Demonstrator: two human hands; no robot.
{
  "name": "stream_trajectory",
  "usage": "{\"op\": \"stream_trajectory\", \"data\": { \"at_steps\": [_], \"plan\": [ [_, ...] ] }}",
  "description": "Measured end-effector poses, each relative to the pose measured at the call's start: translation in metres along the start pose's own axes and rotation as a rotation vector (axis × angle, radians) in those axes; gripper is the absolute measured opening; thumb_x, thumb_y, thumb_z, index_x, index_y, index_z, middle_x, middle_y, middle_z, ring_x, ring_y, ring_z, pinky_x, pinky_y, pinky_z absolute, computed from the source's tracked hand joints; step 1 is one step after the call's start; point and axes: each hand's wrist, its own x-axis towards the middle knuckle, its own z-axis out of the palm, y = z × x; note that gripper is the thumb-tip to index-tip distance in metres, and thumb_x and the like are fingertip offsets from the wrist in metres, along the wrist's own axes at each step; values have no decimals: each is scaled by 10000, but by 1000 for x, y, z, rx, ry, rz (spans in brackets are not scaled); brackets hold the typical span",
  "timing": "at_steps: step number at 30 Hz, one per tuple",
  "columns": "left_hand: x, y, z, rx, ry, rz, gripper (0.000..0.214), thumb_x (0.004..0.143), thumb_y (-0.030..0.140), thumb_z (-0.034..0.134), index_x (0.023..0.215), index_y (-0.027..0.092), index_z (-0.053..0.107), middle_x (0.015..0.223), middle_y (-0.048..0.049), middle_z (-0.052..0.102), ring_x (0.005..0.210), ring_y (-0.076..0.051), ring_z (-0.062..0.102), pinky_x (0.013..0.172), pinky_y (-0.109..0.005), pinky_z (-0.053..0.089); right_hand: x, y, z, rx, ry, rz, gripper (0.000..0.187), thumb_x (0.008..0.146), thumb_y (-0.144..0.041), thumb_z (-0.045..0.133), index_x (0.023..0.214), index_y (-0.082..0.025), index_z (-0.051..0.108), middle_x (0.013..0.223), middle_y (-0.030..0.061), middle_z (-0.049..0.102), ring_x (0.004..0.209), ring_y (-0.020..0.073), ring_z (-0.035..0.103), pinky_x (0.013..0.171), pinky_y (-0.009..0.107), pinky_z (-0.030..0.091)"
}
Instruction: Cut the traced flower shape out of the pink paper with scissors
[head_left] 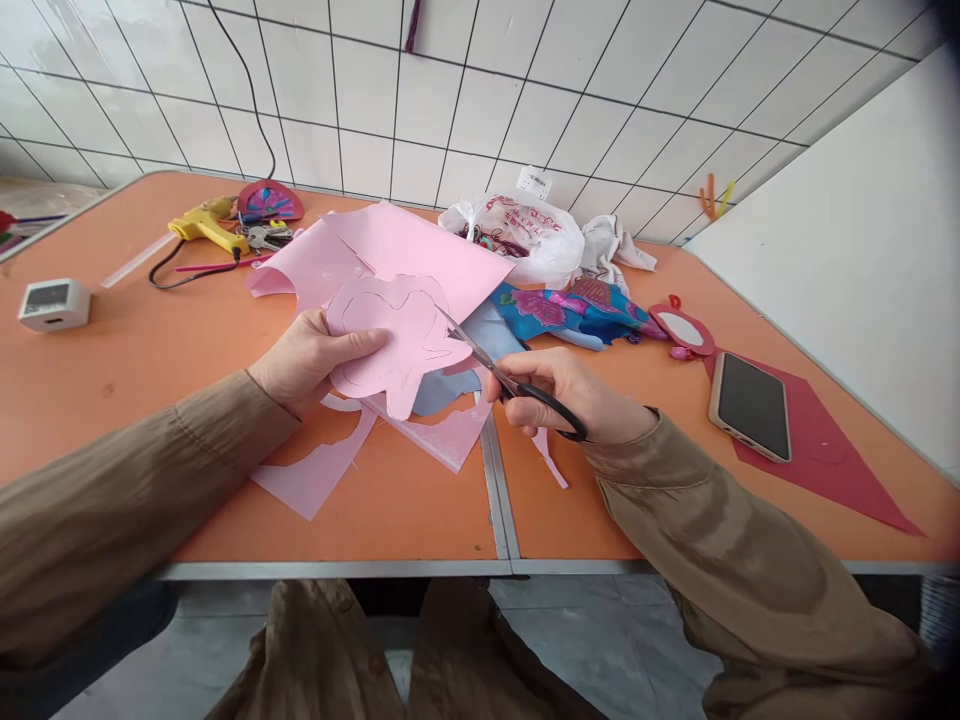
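My left hand (315, 357) pinches a pink sheet cutout (397, 335) with a wavy outline drawn on it, thumb on top. Black-handled scissors (551, 402) are in my right hand (562, 390), fingers through the loops. Their blades point up and left and meet the right edge of the cutout. A larger pink sheet (420, 245) lies behind it, curled at its left side. Pink scraps (319, 475) and a pale blue piece (442, 392) lie below the cutout on the orange table (225, 530).
A yellow glue gun (206, 230) with its cord, keys (268, 237) and a white block (55, 304) are at left. Behind are a plastic bag (540, 235) and patterned blue fabric (570, 308). A phone (752, 405) rests on a red sheet (825, 455) at right.
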Motion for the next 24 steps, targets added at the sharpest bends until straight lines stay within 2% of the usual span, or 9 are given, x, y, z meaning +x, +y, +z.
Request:
{"op": "stream_trajectory", "data": {
  "at_steps": [5, 9, 14, 24],
  "plan": [
    [1, 0, -2, 37, -5, 20, 305, 558, 338, 933, 760, 171, 777, 800, -91, 779, 883, -302, 746, 735, -343, 628, -2, -9, 0, -40, -22, 31, 497, 694, -622, 791, 769, -169, 601, 573, -48, 467, 469, 92, 490, 410, 217, 391],
    [2, 0, -4, 65, -10, 28, 301, 551, 351, 935, 733, 174, 773, 774, -108, 774, 911, -338, 746, 763, -382, 630, -2, -3, -2, -60, -49, 31, 486, 722, -644, 753, 769, -181, 612, 560, -54, 463, 451, 91, 479, 406, 222, 405],
    [3, 0, -6, 81, -26, 23, 292, 550, 344, 934, 726, 174, 775, 797, -101, 782, 877, -319, 750, 723, -359, 627, -1, 4, -3, -50, -63, 15, 504, 728, -662, 744, 778, -175, 627, 577, -54, 451, 449, 80, 450, 385, 217, 417],
    [6, 0, -10, 106, -53, 45, 282, 556, 345, 936, 724, 175, 786, 811, -94, 786, 832, -300, 755, 717, -352, 626, -1, 2, -1, 6, -85, 61, 529, 670, -653, 799, 788, -171, 616, 560, -61, 459, 439, 79, 463, 366, 204, 437]
  ]
}}
